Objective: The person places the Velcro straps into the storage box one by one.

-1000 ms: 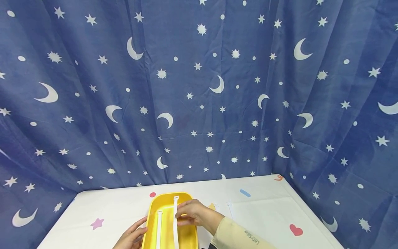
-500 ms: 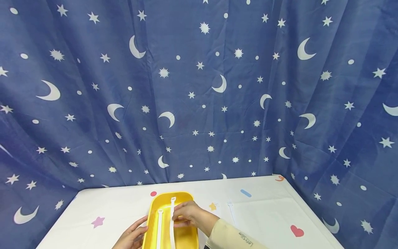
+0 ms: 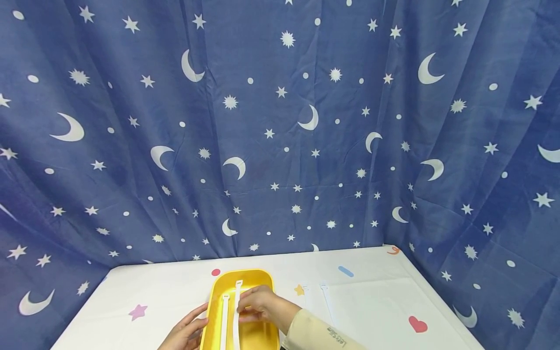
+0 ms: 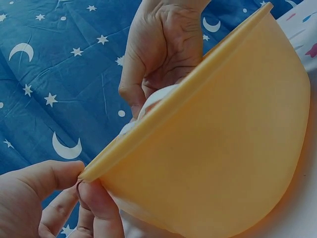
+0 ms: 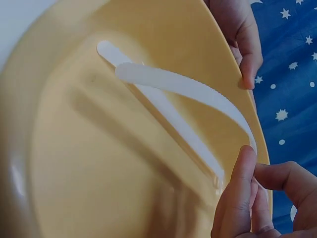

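My left hand (image 3: pixel 185 329) pinches the rim of a yellow plastic basin (image 4: pixel 208 139) between thumb and fingers, at its left side in the head view. Over the basin's inside, my right hand (image 3: pixel 262 305) pinches a white plastic strap (image 3: pixel 236 316) near its slotted head. The strap's free end curves over the basin floor in the right wrist view, and its edge looks finely toothed. A second strap (image 5: pixel 168 121) lies flat inside the basin, left of the held one in the head view. The basin's near end runs out of the head view.
Two more white straps, a right one (image 3: pixel 327 301) and a left one (image 3: pixel 306 294), lie on the white tablecloth (image 3: pixel 372 291) right of the basin. Behind the table hangs a blue curtain (image 3: pixel 262 209) with moons and stars.
My right hand has moved left and slightly lower with its strap, bringing it nearer the strap in the basin. My left hand stays on the rim.
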{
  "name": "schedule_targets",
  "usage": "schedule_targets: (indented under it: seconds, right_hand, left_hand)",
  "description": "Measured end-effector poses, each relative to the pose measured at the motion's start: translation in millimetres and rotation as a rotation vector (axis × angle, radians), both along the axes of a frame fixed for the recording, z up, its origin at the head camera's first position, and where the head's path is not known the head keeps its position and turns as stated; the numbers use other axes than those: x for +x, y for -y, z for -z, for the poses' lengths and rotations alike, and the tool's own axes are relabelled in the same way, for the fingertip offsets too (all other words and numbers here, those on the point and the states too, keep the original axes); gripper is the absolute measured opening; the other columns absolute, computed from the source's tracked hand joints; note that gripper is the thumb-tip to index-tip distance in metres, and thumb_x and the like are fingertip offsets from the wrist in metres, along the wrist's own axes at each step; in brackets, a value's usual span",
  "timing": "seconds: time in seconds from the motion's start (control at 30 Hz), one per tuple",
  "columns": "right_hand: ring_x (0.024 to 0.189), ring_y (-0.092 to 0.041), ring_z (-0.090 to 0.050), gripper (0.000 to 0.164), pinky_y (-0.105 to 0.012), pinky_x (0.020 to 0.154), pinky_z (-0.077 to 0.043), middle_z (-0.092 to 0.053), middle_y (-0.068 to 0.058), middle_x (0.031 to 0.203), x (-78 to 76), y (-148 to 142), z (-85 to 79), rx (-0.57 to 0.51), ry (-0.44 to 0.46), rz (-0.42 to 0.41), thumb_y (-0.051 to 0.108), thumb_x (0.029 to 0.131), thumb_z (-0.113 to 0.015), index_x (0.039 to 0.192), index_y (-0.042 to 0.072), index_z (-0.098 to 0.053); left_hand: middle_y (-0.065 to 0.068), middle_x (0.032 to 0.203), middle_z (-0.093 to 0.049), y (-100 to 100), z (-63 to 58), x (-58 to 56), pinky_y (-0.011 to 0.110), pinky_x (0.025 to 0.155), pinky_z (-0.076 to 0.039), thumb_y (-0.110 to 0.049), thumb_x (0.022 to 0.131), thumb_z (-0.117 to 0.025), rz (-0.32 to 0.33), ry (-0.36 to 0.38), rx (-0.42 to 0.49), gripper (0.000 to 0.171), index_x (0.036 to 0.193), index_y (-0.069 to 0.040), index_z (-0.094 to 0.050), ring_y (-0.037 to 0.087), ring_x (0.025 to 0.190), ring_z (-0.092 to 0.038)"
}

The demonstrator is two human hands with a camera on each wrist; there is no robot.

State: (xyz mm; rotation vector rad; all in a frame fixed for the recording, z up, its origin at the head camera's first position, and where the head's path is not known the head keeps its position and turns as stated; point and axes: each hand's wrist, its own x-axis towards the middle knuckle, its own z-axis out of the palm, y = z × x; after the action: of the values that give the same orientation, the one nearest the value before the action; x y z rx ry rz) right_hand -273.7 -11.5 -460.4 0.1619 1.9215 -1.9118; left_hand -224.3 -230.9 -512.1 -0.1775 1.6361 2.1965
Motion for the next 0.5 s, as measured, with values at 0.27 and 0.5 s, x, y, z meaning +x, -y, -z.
schedule_targets:
  seconds: [0.27,0.5]
  right_hand:
    - [0.070,-0.021,-0.063,0.023,-0.036,0.067,-0.061,-0.058,-0.008,0.078,2.6,5,4.9,0.018,-0.010,0.018,-0.020,0.072,-0.065,0.087,-0.003,-0.065]
    - [0.065,-0.018,-0.063,0.024,-0.036,0.067,-0.061,-0.060,-0.006,0.072,1.7,6,11.1,0.030,-0.002,0.012,-0.021,0.073,-0.066,0.088,-0.002,-0.062]
  left_hand:
    - [0.003,0.106,-0.069,0,2.1,-0.2,0.039,0.087,-0.057,-0.028,0.096,-0.064,0.008,-0.013,0.005,0.067,0.151,-0.005,-0.035,0.019,0.096,-0.068]
    - [0.002,0.105,-0.069,-1,2.2,-0.4,0.038,0.087,-0.057,-0.027,0.096,-0.065,-0.012,-0.008,0.010,0.064,0.150,-0.005,-0.038,0.020,0.096,-0.068]
